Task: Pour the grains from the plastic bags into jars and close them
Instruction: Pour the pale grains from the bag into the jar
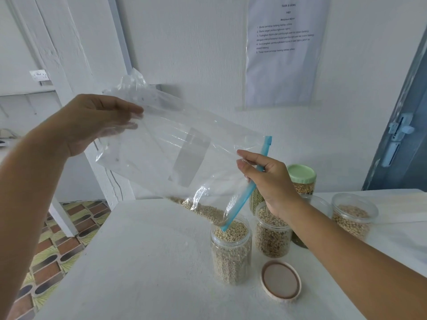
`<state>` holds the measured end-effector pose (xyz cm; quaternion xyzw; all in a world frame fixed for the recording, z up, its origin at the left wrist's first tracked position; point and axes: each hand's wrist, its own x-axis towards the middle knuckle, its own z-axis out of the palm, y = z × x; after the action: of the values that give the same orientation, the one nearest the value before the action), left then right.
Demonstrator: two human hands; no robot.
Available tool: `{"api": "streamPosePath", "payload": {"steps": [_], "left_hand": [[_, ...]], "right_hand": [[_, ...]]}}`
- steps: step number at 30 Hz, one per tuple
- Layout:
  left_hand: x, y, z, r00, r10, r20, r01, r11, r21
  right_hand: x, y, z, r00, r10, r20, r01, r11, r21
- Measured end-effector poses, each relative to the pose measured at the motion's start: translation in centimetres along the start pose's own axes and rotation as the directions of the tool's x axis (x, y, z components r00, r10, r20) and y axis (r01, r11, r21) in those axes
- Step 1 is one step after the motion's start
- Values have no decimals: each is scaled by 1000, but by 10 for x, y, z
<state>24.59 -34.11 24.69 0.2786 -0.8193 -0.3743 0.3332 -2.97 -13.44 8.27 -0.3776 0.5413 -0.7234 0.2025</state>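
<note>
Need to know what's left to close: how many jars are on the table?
5, perhaps more hidden: front jar under the bag, one right of it, green-lidded jar behind, far-right jar, one partly behind the right hand.

Your head view is bright and evenly lit: soft, diffuse daylight with a cool bluish-white cast. Shadows stay faint; only pale ones sit beside the jars on the desk (143,262). The plastic bag (175,144) throws small white glints along its creases near the blue zip strip (249,188). Wide-angle distortion bends the door (402,125) at right and the white post (76,72) at left. The wall sheet (284,51) is too soft to read. Your forearms near the bottom corners look stretched and slightly smeared.
</note>
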Motion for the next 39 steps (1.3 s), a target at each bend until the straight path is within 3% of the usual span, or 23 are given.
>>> {"api": "streamPosePath", "payload": {"steps": [6, 14, 32, 39], "left_hand": [[1, -4, 1, 995, 26, -101, -29, 999, -29], [1, -7, -1, 996, 68, -60, -78, 978, -195], [5, -9, 6, 981, 119, -151, -148, 970, -195], [-2, -14, 2, 996, 89, 4, -88, 990, -108]], "right_hand": [[1, 0, 0, 1000, -10, -13, 10, 1000, 6], [1, 1, 0, 1000, -7, -18, 8, 1000, 24], [-1, 1, -1, 1000, 2, 4, -2, 1000, 25], [-2, 3, -2, 1000, 8, 8, -9, 1000, 23]]}}
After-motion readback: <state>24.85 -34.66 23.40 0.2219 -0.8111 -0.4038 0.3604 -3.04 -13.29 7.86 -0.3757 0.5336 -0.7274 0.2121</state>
